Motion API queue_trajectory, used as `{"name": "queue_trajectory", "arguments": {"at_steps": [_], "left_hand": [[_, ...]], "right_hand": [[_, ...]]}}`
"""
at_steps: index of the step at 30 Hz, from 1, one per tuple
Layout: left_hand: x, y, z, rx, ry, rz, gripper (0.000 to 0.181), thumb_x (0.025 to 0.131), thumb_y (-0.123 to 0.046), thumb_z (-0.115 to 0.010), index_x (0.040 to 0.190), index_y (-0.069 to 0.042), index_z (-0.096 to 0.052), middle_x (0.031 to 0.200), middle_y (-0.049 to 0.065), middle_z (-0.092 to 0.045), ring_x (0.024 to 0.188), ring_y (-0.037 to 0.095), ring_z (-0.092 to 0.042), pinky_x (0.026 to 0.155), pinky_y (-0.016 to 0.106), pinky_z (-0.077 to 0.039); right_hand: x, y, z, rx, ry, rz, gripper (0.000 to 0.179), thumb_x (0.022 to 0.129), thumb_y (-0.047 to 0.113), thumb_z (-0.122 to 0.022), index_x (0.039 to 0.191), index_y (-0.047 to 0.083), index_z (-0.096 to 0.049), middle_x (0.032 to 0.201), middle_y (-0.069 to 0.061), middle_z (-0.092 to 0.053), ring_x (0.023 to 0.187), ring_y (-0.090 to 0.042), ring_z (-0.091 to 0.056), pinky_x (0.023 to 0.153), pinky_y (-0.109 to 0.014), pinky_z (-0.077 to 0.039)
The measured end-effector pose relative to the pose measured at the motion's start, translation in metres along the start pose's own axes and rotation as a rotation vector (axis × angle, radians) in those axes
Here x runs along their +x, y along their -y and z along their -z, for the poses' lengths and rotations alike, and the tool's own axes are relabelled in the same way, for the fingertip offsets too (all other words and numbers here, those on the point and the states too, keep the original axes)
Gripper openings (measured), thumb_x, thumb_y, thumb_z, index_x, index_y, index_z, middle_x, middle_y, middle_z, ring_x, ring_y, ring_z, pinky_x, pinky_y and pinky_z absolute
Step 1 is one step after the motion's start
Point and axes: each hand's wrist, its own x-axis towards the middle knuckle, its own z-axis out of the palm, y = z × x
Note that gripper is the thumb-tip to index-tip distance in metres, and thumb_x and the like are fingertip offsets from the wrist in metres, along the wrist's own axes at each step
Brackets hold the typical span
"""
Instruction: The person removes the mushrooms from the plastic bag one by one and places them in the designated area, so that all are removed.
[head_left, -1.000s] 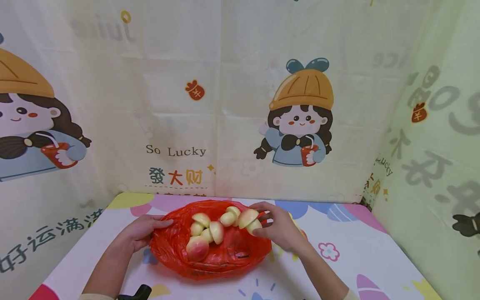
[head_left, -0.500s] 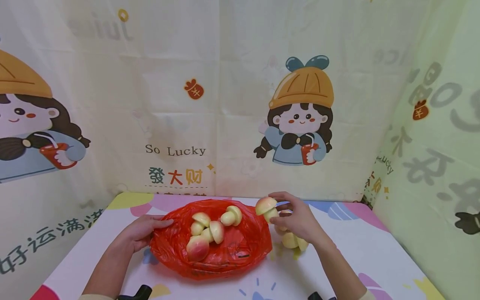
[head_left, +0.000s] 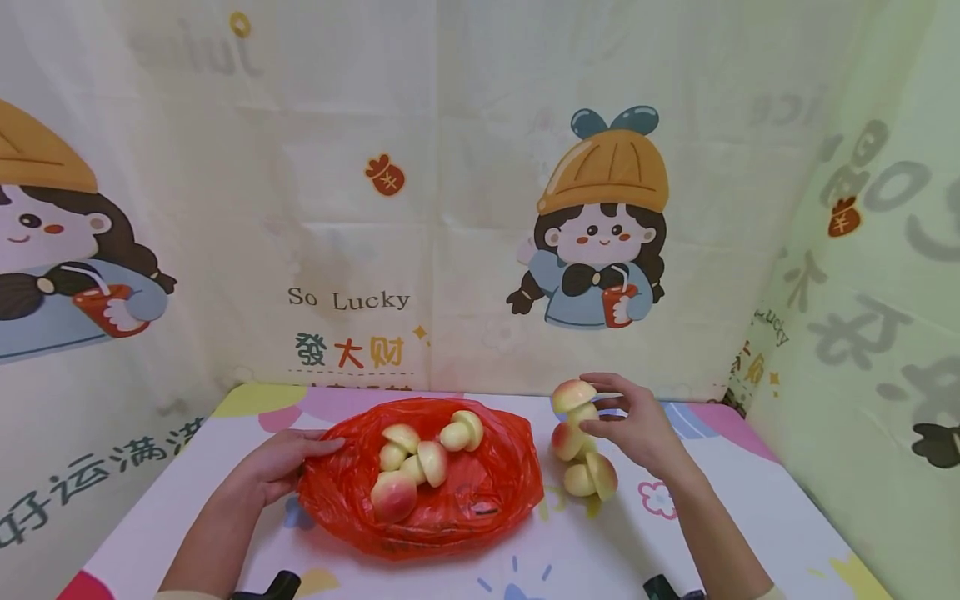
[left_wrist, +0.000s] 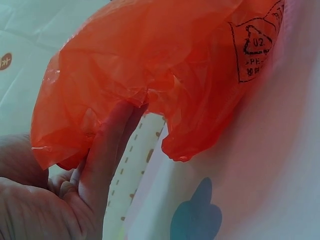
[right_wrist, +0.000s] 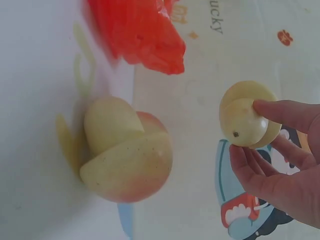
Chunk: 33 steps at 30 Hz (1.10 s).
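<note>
My left hand point(head_left: 277, 467) holds the left rim of a red plastic bag point(head_left: 480, 525), thumb over the edge; the left wrist view shows fingers beneath the film. Inside the open bag lie several pale-yellow toy mushrooms with pink-tinged caps, among them one mushroom point(head_left: 462, 432) at the back. Right of the bag, my right hand point(head_left: 637, 425) pinches another mushroom point(right_wrist: 245, 120) by its stem, cap upward, between thumb and fingers. Below it on the table lies a mushroom point(head_left: 590, 477) on its side. A red-capped mushroom point(head_left: 564, 440) shows just behind that one, partly covered by the held mushroom.
The table point(head_left: 420, 579) wears a white cover with colourful printed shapes. A cream cloth point(head_left: 480, 250) with cartoon figures hangs behind it, and similar cloth stands at both sides. Black wrist-camera parts point(head_left: 279, 586) show at the bottom edge.
My right hand has taken a mushroom from the right part of the bag and carried it rightward, over the mushrooms on the table. The left hand has stayed on the bag's rim.
</note>
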Motion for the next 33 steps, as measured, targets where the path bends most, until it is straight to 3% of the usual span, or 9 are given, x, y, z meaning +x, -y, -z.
{"name": "queue_trajectory", "arguments": {"at_steps": [16,33], "left_hand": [[-0.001,-0.002,0.002,0.009,-0.008,0.022,0.06,0.103,-0.024,-0.066,0.151,0.007,-0.047,0.111,0.009,-0.076,0.093,0.025,-0.077,0.083,0.042,-0.065],[0.0,-0.002,0.001,0.005,-0.009,0.033,0.058,0.103,-0.024,-0.066,0.15,0.006,-0.049,0.113,0.009,-0.076,0.094,0.025,-0.076,0.086,0.043,-0.065]], "right_hand": [[-0.003,-0.019,0.021,-0.041,-0.056,-0.048,0.061,0.089,0.018,-0.083,0.145,0.018,-0.06,0.143,-0.016,-0.06,0.121,-0.035,-0.065,0.082,-0.026,-0.06],[-0.002,-0.039,0.037,-0.117,-0.066,-0.093,0.065,0.089,0.023,-0.083,0.148,0.016,-0.057,0.146,-0.02,-0.057,0.125,-0.039,-0.064,0.082,-0.029,-0.058]]}}
